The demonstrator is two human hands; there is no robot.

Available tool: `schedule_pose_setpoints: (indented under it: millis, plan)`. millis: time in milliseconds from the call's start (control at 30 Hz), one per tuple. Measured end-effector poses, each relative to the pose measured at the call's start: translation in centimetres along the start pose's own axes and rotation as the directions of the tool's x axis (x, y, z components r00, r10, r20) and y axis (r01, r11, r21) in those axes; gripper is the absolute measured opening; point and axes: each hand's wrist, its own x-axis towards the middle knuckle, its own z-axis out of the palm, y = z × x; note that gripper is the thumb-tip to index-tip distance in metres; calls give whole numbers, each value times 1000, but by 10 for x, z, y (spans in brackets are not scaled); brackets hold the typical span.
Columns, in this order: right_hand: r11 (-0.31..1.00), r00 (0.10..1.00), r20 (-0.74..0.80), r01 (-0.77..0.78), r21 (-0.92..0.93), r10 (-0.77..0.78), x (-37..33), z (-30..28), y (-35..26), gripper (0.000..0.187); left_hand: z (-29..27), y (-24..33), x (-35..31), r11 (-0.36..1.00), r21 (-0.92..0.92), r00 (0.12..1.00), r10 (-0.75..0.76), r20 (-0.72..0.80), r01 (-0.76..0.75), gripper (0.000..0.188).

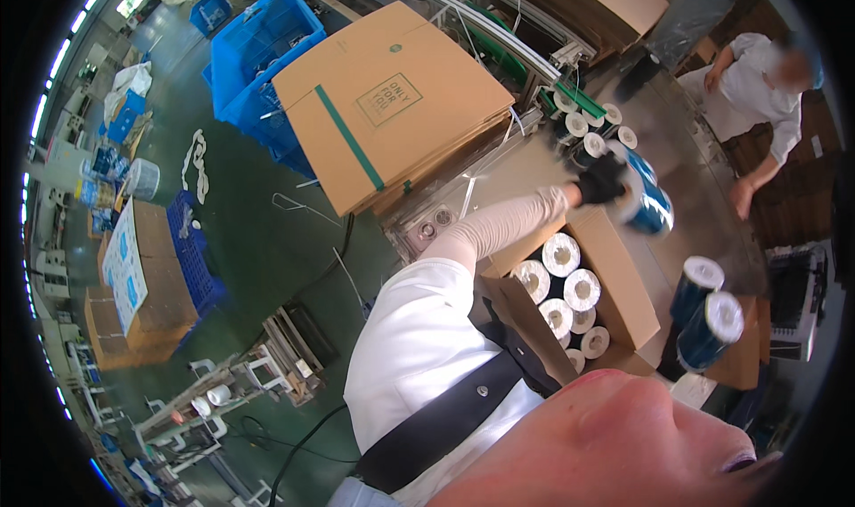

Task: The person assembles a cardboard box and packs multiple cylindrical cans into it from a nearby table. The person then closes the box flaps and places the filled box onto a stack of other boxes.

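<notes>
While one stack of flat cartons (392, 106) lies at upper centre, one open carton (628, 289) holds at least seven white-ended rolls (561, 255), with two dark rolls (699, 345) to its right. Apparently two blurred blue rolls (657, 211) adjoin the gloved left hand (599, 182) beyond the carton; I cannot tell whether it grips them.

I had the left arm (512, 224) reaching out, elbow (448, 256) bent, the black-gloved left hand (600, 180) blurred but gripping.
</notes>
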Motion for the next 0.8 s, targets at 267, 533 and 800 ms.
schedule_pose_setpoints:
  millis: [267, 533, 800]
  plan:
    - [970, 986, 166, 29, -240, 12, -158, -128, 4, 38, -31, 234, -161, 608, -406, 334, 753, 566, -682, 47]
    - [428, 800, 599, 556, -713, -42, -211, -73, -27, 38, -58, 258, -174, 604, -211, 136, 477, 868, -768, 44]
    - [30, 555, 793, 814, -580, 250, -188, 7, 52, 56, -20, 248, -202, 811, -5, 126, 97, 987, -585, 53]
